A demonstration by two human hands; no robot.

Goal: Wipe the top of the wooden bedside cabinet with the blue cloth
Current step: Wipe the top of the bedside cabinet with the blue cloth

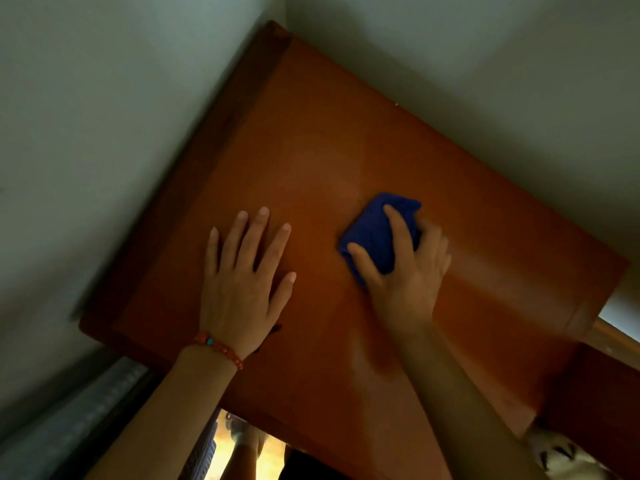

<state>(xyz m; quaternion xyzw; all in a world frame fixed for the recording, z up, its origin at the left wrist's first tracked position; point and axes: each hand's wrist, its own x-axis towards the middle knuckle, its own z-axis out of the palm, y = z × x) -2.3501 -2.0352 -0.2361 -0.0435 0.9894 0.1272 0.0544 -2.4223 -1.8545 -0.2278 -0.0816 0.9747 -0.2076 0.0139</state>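
The wooden bedside cabinet (311,143) fills the middle of the head view, its orange-brown top bare and set into a wall corner. A bunched blue cloth (372,230) lies on the top, right of centre. My right hand (405,265) presses down on the cloth, fingers curled over and around it. My left hand (242,268) rests flat on the cabinet top to the left of the cloth, fingers spread, holding nothing. A beaded bracelet (218,348) circles my left wrist.
Pale walls (104,116) meet behind the cabinet's far corner. A grey curtain or fabric (86,410) hangs at the lower left. A wooden bed frame (595,393) adjoins the cabinet on the right, with patterned bedding (561,452) at the lower right.
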